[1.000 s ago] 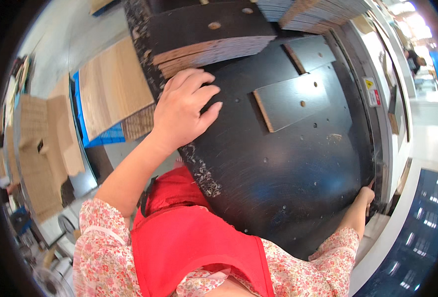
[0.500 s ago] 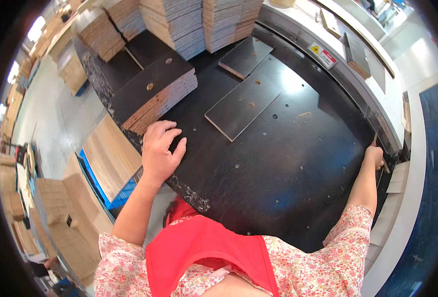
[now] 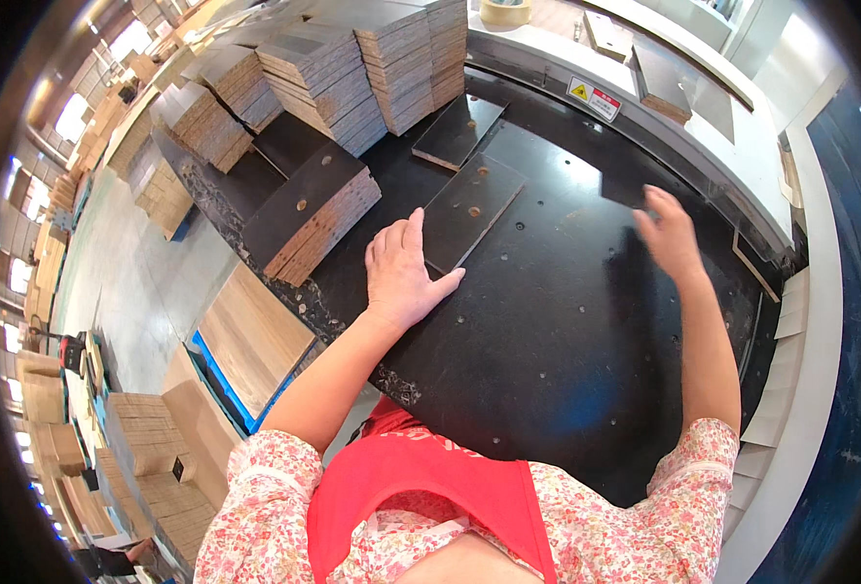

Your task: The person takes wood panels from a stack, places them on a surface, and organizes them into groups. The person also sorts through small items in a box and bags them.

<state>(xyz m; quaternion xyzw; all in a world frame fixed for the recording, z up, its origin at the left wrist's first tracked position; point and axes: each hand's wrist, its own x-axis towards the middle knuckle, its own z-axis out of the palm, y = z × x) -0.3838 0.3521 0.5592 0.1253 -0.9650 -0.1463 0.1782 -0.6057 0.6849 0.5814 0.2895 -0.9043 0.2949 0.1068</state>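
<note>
My left hand (image 3: 401,273) is open. Its fingers are spread at the near-left end of a dark rectangular panel (image 3: 471,216) with two round holes; the thumb lies by the panel's corner. This panel lies flat on the black tabletop (image 3: 547,331). Just beyond it is a second dark panel (image 3: 461,131) with a hole. Over the right side of the table, my right hand (image 3: 669,234) holds nothing, its fingers stretched out and slightly blurred. To its right, a dark panel with a pale edge (image 3: 756,265) sits against the machine at the table's side.
A short stack of drilled dark panels (image 3: 309,209) stands at the table's left edge, with taller board stacks (image 3: 323,83) behind. A white machine rail (image 3: 635,92) with a warning label borders the far right. Wood-toned boards (image 3: 255,336) lie below the left edge.
My right hand has left the machine's side and moved left and farther over the table. My left hand has moved right, from beside the short stack to the near panel. The view has shifted.
</note>
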